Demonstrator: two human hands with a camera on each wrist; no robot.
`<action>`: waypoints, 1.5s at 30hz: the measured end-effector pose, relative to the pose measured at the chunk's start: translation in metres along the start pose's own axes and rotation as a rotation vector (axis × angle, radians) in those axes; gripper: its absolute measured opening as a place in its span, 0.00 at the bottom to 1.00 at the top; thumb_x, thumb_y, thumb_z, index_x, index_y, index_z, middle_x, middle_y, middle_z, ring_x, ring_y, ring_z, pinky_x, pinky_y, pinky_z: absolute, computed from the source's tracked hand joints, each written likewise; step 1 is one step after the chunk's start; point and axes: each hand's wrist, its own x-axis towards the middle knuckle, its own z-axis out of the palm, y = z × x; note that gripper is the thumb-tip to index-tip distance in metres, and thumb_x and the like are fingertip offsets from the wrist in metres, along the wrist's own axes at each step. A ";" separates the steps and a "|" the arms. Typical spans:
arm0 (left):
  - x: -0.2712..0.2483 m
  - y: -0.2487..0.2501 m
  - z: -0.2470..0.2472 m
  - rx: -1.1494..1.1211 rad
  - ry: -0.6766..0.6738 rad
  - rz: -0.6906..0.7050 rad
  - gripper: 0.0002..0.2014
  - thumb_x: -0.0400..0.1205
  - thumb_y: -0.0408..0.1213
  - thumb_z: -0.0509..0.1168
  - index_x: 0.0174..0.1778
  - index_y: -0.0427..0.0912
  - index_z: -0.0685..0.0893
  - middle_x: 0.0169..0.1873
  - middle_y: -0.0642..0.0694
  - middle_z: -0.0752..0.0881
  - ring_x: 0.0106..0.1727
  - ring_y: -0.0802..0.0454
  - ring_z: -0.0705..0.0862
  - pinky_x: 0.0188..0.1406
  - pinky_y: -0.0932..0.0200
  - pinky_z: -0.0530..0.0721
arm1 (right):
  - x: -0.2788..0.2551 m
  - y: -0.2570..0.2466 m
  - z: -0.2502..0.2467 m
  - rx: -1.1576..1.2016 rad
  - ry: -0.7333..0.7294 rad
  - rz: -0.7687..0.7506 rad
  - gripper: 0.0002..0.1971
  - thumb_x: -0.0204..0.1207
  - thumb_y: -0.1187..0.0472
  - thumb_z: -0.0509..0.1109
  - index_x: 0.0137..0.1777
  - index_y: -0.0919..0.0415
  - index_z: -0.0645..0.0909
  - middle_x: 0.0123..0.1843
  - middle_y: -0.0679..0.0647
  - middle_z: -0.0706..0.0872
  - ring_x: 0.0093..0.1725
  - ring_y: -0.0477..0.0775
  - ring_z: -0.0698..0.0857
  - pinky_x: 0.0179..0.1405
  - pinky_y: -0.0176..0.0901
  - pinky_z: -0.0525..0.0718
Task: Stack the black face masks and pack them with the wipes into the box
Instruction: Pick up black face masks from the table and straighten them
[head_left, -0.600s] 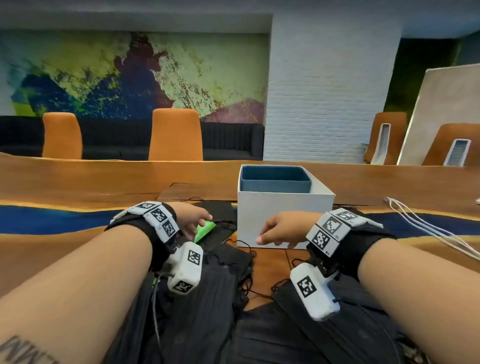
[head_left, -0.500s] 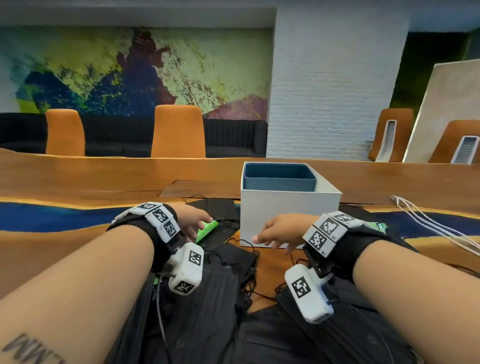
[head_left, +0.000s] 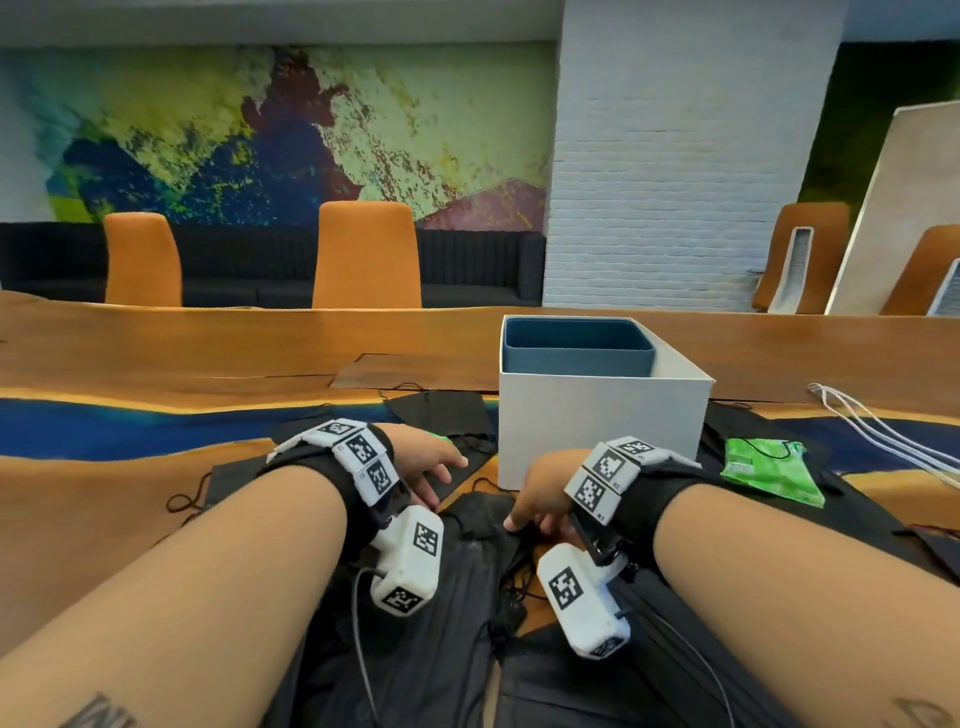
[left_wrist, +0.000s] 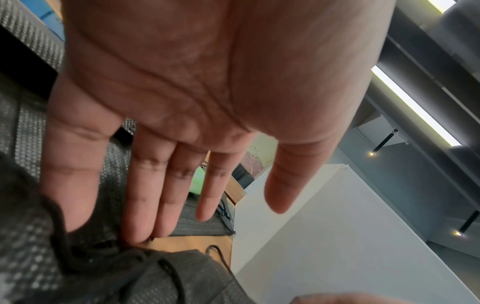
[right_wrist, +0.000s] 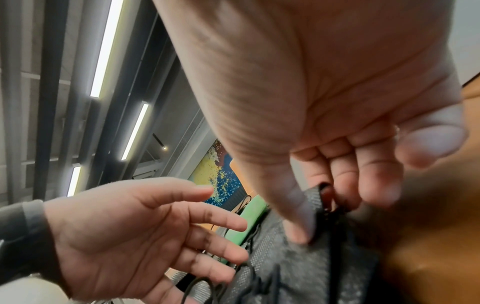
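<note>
Several black face masks (head_left: 467, 597) lie spread and overlapping on the table in front of me. My right hand (head_left: 524, 519) pinches the edge of one black mask (right_wrist: 306, 257) between thumb and fingers, just in front of the white box (head_left: 602, 421) with its blue liner. My left hand (head_left: 441, 478) is open with straight fingers, its fingertips (left_wrist: 137, 236) resting on a mask beside the right hand. One green wipes pack (head_left: 769, 467) lies to the right of the box. A second green pack (right_wrist: 246, 222) shows beyond the left hand, mostly hidden.
The long wooden table (head_left: 208, 358) has a blue resin strip across it. White cables (head_left: 883, 431) trail at the right. Orange chairs (head_left: 366, 254) stand behind the far edge. Loose ear loops (head_left: 182, 501) stick out from the masks at left.
My right hand has dropped from the box's front down to the masks and taken hold of one's edge. The left hand has drawn back off the green pack, fingers spread.
</note>
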 end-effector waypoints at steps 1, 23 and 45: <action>0.001 0.000 0.002 0.011 -0.002 0.011 0.15 0.84 0.50 0.61 0.47 0.39 0.79 0.37 0.37 0.82 0.35 0.45 0.82 0.63 0.50 0.81 | -0.002 -0.003 -0.001 -0.063 0.020 -0.019 0.13 0.77 0.51 0.71 0.39 0.60 0.79 0.33 0.52 0.82 0.29 0.51 0.80 0.33 0.40 0.79; -0.093 0.046 -0.024 -0.425 0.066 0.622 0.08 0.87 0.32 0.56 0.55 0.44 0.80 0.45 0.46 0.85 0.45 0.51 0.83 0.44 0.56 0.81 | -0.087 0.032 -0.073 0.426 0.459 -0.241 0.12 0.80 0.52 0.67 0.57 0.58 0.76 0.50 0.54 0.84 0.45 0.48 0.82 0.43 0.43 0.82; -0.073 -0.009 -0.051 -0.525 0.138 0.538 0.14 0.89 0.35 0.51 0.65 0.43 0.79 0.52 0.42 0.86 0.51 0.45 0.84 0.49 0.49 0.82 | -0.004 -0.014 0.009 -0.170 -0.036 0.048 0.16 0.69 0.46 0.77 0.33 0.56 0.78 0.29 0.46 0.81 0.29 0.48 0.79 0.41 0.40 0.80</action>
